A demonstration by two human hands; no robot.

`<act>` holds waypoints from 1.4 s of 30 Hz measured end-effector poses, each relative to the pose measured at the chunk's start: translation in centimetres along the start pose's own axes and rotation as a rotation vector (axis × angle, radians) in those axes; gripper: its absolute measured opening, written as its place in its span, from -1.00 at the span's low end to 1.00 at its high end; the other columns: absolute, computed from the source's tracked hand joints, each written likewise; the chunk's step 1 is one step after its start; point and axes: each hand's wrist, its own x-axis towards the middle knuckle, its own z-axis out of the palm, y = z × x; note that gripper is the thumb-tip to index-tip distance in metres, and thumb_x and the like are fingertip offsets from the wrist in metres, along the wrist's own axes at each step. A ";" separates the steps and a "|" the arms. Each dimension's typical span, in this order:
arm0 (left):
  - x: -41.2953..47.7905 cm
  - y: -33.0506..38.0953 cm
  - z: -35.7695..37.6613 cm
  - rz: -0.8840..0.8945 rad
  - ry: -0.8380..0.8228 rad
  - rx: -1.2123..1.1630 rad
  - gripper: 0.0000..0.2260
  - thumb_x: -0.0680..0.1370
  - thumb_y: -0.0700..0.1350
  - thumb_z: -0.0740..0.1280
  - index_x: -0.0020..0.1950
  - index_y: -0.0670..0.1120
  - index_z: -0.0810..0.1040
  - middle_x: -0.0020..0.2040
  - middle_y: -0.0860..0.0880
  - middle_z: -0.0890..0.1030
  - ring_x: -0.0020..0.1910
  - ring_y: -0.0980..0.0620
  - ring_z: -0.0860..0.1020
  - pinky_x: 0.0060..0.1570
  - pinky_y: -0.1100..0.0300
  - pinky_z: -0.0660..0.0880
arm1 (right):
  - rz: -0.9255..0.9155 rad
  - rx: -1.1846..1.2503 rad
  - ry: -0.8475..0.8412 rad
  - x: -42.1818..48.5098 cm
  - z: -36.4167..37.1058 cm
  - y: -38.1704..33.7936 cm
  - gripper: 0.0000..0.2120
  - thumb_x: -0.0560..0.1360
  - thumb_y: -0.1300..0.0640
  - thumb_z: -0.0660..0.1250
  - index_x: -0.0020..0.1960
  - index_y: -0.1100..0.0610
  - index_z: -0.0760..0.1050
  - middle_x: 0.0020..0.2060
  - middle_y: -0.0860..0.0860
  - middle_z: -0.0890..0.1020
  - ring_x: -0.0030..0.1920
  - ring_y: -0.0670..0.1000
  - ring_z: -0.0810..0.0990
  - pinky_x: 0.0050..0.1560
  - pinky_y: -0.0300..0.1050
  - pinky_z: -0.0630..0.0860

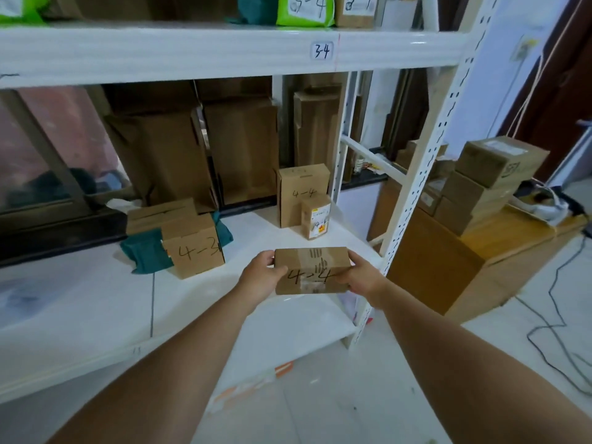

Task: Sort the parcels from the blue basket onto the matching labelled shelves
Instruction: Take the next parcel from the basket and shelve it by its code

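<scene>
Both forearms stretched out, left hand (261,277) and right hand (362,278) gripping the 4-4 parcel (312,270) by its short ends, long side running left-right, label up, over the white shelf (96,309)

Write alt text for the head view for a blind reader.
Left hand and right hand grip a brown parcel marked 4-4 at the right end of a white shelf. Behind it stand a taller 4-4 box and a smaller box; a 4-3 box sits further left.

Light wooden cabinet (432,267), black cables (550,291) trailing across pale tiled floor (336,395)
</scene>
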 end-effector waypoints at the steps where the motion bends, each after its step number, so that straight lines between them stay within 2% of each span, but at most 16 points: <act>1: 1.3 -0.1 0.2 -0.007 -0.022 -0.034 -0.68 0.58 -0.12 0.25 0.35 -0.03 0.42 0.32 -0.03 0.49 0.21 -0.03 0.47 0.19 0.07 0.43 | 0.006 0.009 0.019 0.9 -0.1 0.0 -0.38 0.41 0.45 0.27 0.37 -0.01 0.38 0.17 0.09 0.60 0.10 0.09 0.60 0.12 -0.02 0.59; 3: 3.7 0.0 0.3 -0.012 -0.067 -0.099 -0.73 0.59 -0.19 0.23 0.28 -0.03 0.46 0.20 0.02 0.54 0.11 0.01 0.49 0.10 0.14 0.41 | 0.019 0.014 0.069 2.3 -0.4 -0.5 -0.44 0.43 0.49 0.22 0.33 0.04 0.38 0.09 0.09 0.61 -0.07 0.01 0.61 -0.27 -0.32 0.58; 5: 6.1 0.6 0.6 -0.013 -0.094 -0.153 -0.79 0.60 -0.24 0.21 0.17 0.02 0.45 -0.01 0.07 0.55 0.02 0.02 0.48 -0.02 0.17 0.39 | 0.006 0.007 0.135 4.0 -1.1 -1.2 -0.47 0.46 0.48 0.21 0.35 0.08 0.35 0.03 0.10 0.60 -0.15 -0.07 0.59 -0.45 -0.39 0.47; 8: 9.4 0.9 1.1 -0.076 -0.111 -0.232 -0.85 0.60 -0.21 0.22 0.10 0.02 0.44 -0.13 0.13 0.52 0.01 -0.01 0.48 0.03 0.14 0.39 | 0.001 -0.023 0.165 6.6 -1.9 -1.2 -0.49 0.48 0.40 0.29 0.38 0.11 0.32 0.03 0.09 0.62 -0.09 -0.05 0.62 -0.19 -0.30 0.59; 12: 12.6 0.5 2.6 -0.163 -0.147 -0.308 -0.75 0.58 -0.16 0.26 0.25 -0.04 0.44 0.03 -0.06 0.56 0.00 -0.05 0.53 0.06 0.12 0.41 | 0.067 -0.027 0.177 9.3 -3.1 -0.4 -0.39 0.46 0.26 0.35 0.46 0.07 0.26 0.18 0.09 0.60 0.17 0.10 0.58 0.28 0.06 0.49; 15: 14.4 0.3 4.2 -0.223 -0.183 -0.321 -0.84 0.58 -0.15 0.26 0.15 -0.03 0.49 0.02 -0.08 0.54 -0.02 -0.05 0.50 -0.02 0.15 0.42 | 0.115 -0.016 0.178 12.0 -4.5 1.0 -0.37 0.36 0.04 0.39 0.41 0.03 0.35 0.14 0.01 0.62 0.13 0.04 0.60 0.25 0.09 0.51; 18: 16.3 0.8 5.6 -0.258 -0.157 -0.295 -0.86 0.58 -0.18 0.22 -0.10 0.02 0.51 -0.03 -0.07 0.50 -0.04 -0.05 0.42 -0.11 0.17 0.37 | 0.169 -0.013 0.166 14.4 -5.8 0.9 -0.51 0.41 0.06 0.42 0.32 0.06 0.45 0.10 0.00 0.64 0.07 0.03 0.62 0.12 -0.05 0.57; 22: 19.2 1.0 7.2 -0.362 -0.063 -0.322 -0.88 0.59 -0.14 0.25 0.09 -0.03 0.51 0.09 -0.07 0.51 0.08 -0.06 0.47 0.12 0.09 0.38 | 0.193 -0.061 0.106 17.9 -7.4 1.1 -0.57 0.44 0.07 0.42 0.28 0.11 0.46 0.13 0.05 0.61 0.02 0.03 0.62 -0.23 -0.27 0.46; 25: 20.8 1.0 8.9 -0.431 0.009 -0.360 -0.71 0.59 -0.07 0.25 0.31 -0.05 0.45 0.22 -0.05 0.49 0.18 -0.05 0.44 0.14 0.07 0.39 | 0.209 -0.105 0.072 20.7 -8.7 1.9 -0.44 0.33 -0.02 0.49 0.28 0.09 0.48 0.15 0.06 0.59 0.06 0.05 0.61 -0.19 -0.26 0.49; 28: 21.6 1.2 10.4 -0.485 0.045 -0.377 -0.76 0.60 -0.10 0.23 0.27 0.00 0.41 0.20 -0.03 0.44 0.20 -0.04 0.39 0.22 0.02 0.35 | 0.216 -0.136 -0.012 22.5 -9.2 3.0 -0.32 0.22 -0.15 0.48 0.27 0.09 0.49 0.15 0.05 0.61 0.08 0.07 0.60 -0.17 -0.24 0.44; 31: 22.7 1.2 12.3 -0.543 0.078 -0.420 -0.69 0.58 -0.10 0.24 0.33 0.00 0.38 0.24 -0.03 0.44 0.21 -0.05 0.41 0.20 0.04 0.36 | 0.211 -0.153 -0.086 26.1 -9.8 5.7 -0.18 0.10 -0.23 0.46 0.30 0.05 0.48 0.16 0.03 0.62 0.10 0.04 0.60 0.06 -0.11 0.56; 33: 23.2 0.9 13.3 -0.583 0.096 -0.450 -0.63 0.57 -0.08 0.26 0.38 -0.01 0.34 0.24 -0.03 0.43 0.21 -0.07 0.42 0.20 0.05 0.37 | 0.215 -0.184 -0.118 27.2 -9.9 6.1 -0.23 0.15 -0.20 0.46 0.32 0.01 0.46 0.17 0.01 0.61 0.14 0.04 0.58 0.22 -0.01 0.52; 34: 23.3 0.7 13.8 -0.598 0.110 -0.469 -0.61 0.56 -0.08 0.27 0.39 -0.03 0.32 0.22 -0.04 0.43 0.20 -0.07 0.42 0.21 0.05 0.37 | 0.210 -0.187 -0.136 27.4 -9.9 6.1 -0.27 0.19 -0.18 0.45 0.32 0.00 0.46 0.17 0.01 0.61 0.12 0.02 0.58 0.18 -0.04 0.52; 37: 24.1 0.5 14.6 -0.613 0.145 -0.457 -0.57 0.55 -0.09 0.27 0.41 -0.07 0.29 0.25 -0.05 0.43 0.20 -0.06 0.41 0.17 0.04 0.36 | 0.231 -0.148 -0.207 27.6 -10.1 5.4 -0.47 0.40 0.03 0.40 0.34 0.03 0.39 0.05 0.02 0.57 -0.20 -0.09 0.47 -0.24 -0.28 0.38; 38: 24.4 0.5 14.8 -0.625 0.154 -0.447 -0.57 0.55 -0.09 0.27 0.41 -0.06 0.28 0.29 -0.06 0.42 0.22 -0.07 0.39 0.17 0.03 0.34 | 0.241 -0.138 -0.208 27.9 -10.1 5.2 -0.51 0.46 0.10 0.37 0.36 0.07 0.36 0.03 0.04 0.53 -0.22 -0.09 0.44 -0.24 -0.28 0.36; 42: 25.7 0.8 15.0 -0.640 0.171 -0.524 -0.58 0.56 -0.09 0.26 0.40 -0.04 0.28 0.37 -0.08 0.37 0.26 -0.11 0.37 0.21 0.03 0.35 | 0.211 -0.037 -0.192 28.4 -9.8 4.2 -0.53 0.32 0.05 0.35 0.21 0.14 0.42 0.08 0.04 0.58 0.07 0.05 0.53 0.14 -0.09 0.44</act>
